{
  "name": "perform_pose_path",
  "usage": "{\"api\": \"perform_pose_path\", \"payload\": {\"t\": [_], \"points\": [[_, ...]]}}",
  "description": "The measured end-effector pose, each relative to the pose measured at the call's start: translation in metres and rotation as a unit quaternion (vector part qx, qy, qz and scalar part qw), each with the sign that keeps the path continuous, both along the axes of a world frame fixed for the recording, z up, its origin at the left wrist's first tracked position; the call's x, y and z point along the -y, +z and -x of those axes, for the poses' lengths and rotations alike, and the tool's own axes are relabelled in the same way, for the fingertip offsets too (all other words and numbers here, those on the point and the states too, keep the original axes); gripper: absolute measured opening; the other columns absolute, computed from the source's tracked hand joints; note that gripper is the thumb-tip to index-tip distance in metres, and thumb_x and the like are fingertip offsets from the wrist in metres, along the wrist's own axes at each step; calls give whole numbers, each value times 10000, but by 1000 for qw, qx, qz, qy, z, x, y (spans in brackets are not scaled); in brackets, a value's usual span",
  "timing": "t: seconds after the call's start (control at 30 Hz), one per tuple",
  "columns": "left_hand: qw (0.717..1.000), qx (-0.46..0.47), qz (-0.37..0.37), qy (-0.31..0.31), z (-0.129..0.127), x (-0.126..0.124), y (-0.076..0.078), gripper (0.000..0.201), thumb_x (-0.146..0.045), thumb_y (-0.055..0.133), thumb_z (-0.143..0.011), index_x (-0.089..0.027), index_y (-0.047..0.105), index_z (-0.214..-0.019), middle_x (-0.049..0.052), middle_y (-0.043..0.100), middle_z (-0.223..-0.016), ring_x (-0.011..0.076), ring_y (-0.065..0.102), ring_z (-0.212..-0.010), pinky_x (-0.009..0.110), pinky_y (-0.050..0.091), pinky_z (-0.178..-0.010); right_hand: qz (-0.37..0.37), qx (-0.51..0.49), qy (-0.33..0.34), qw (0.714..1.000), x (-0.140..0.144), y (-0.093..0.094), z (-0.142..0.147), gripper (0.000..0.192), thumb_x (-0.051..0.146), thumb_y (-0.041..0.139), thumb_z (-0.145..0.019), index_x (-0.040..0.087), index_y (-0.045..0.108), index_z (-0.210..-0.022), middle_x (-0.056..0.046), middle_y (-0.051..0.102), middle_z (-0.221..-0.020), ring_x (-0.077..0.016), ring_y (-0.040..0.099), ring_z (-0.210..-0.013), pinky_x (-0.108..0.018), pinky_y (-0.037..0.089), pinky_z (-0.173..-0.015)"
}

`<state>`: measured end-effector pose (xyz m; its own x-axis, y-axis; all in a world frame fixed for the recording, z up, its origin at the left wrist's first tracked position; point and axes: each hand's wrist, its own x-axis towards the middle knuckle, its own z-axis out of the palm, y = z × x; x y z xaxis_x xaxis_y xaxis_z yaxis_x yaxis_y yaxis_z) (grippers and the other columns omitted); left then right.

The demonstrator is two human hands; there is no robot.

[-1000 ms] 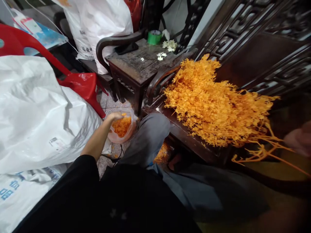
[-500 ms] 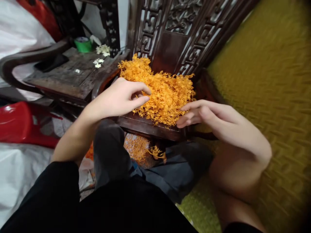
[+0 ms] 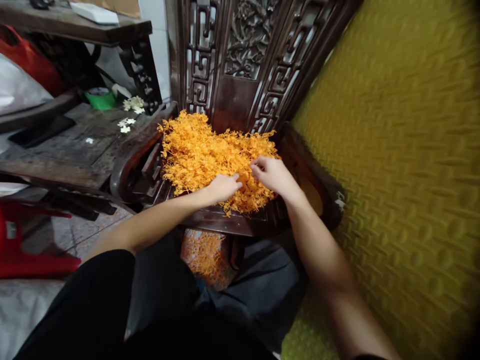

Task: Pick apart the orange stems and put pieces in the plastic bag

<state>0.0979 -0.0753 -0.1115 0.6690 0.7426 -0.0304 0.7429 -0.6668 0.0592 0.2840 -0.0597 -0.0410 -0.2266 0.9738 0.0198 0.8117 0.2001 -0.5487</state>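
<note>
A heap of orange artificial-looking flower sprigs covers much of the seat of a carved dark wooden chair. Over the front right part of the heap, my left hand reaches in from the left with its fingers drawn together. Just beyond it, my right hand comes in from the right, fingers curled into a pinch at the flowers. The fingertips of both hands nearly meet. What lies in either pinch is too small or hidden to make out.
Left of the chair is a dark wooden surface bearing green tape, a black phone-like object and pale flowers. A red plastic stool stands lower left. Loose orange bits lie on a surface below the seat. Yellow textured matting borders the right.
Both hands moved inward from the sides of the heap and closed their fingers over its front right. An orange sprig near my lap is no longer seen there. The view shifted.
</note>
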Motion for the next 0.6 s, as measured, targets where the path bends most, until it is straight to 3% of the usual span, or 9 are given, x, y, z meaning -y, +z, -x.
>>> {"api": "perform_pose_path", "payload": {"t": [0.17, 0.27, 0.33, 0.4, 0.47, 0.53, 0.6], "points": [[987, 70, -115, -92, -3, 34, 14, 286, -152, 430, -1048, -122, 701, -1133, 135, 688, -1214, 261, 700, -1048, 374, 574, -802, 113, -27, 81, 990, -28, -19, 19, 377, 519, 724, -884, 155, 724, -787, -50, 708, -671, -145, 565, -587, -287, 418, -583], [968, 95, -180, -145, -11, 48, 16, 323, -126, 393, -1062, -112, 717, -1063, 135, 709, -1224, 247, 690, -1043, 375, 571, -828, 120, -48, 94, 987, -38, -18, 30, 455, 597, 822, -763, 162, 698, -713, -17, 637, -597, -134, 502, -560, -294, 388, -564], [959, 107, -212, -155, -10, 49, 18, 346, -126, 385, -1071, -111, 731, -1066, 133, 715, -1274, 242, 689, -1077, 386, 566, -916, 97, -61, 85, 990, -41, -10, 33, 459, 606, 793, -783, 165, 691, -707, -18, 628, -618, -144, 505, -599, -303, 391, -588], [953, 120, -233, -154, -3, 45, 24, 352, -132, 396, -1074, -123, 710, -1233, 126, 666, -1434, 257, 658, -1231, 428, 516, -1085, 23, -94, 46, 994, -43, 5, 32, 436, 582, 687, -878, 167, 699, -748, -41, 666, -708, -172, 561, -693, -318, 429, -657], [950, 145, -238, -138, 11, 38, 32, 459, -107, 412, -1058, -157, 561, -1489, 115, 515, -1627, 271, 548, -1430, 476, 413, -1226, -110, -180, -10, 977, -42, 24, 27, 372, 508, 629, -935, 169, 718, -809, -66, 716, -837, -196, 624, -819, -332, 477, -767], [951, 190, -227, -86, 26, 29, 40, 592, -82, 426, -1029, -160, 396, -1615, 136, 377, -1717, 276, 454, -1526, 489, 357, -1275, -243, -290, -44, 924, -39, 45, 23, 299, 446, 632, -951, 182, 727, -849, -72, 733, -905, -195, 655, -876, -336, 504, -841], [941, 260, -217, -10, 37, 18, 49, 590, -111, 442, -1017, -127, 384, -1605, 181, 360, -1714, 290, 444, -1534, 485, 371, -1268, -315, -359, -43, 877, -35, 64, 20, 266, 434, 620, -977, 204, 729, -900, -58, 726, -910, -178, 660, -853, -326, 521, -835]]}}
